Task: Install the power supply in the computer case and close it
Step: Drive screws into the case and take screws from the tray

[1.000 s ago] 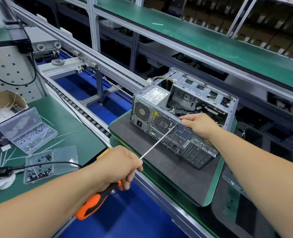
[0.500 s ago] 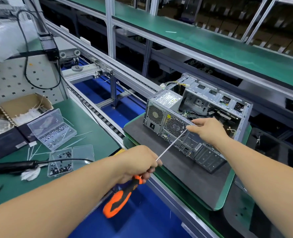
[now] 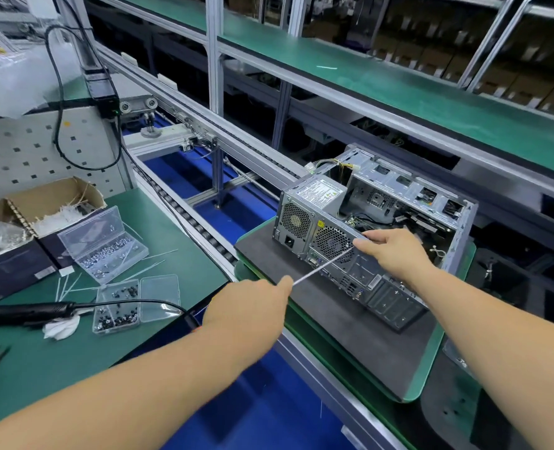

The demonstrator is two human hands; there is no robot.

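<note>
Now our left grip point(image 3: 249, 306) closes around the screwdriver point(image 3: 321, 266), its tip at the computer case point(image 3: 382, 254), where our right grip point(image 3: 395, 251) pinches the rear edge.

Both forearms and each hand point(image 3: 249, 306) are bare, sleeveless.

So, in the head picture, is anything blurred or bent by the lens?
Head view: the wide-angle lens bows the conveyor rails and shelf edges; the left hand and right hand look slightly motion-smeared, and the screwdriver shaft is a pale streak; the computer case stays fairly sharp; lighting is even, with soft shadows.
</note>
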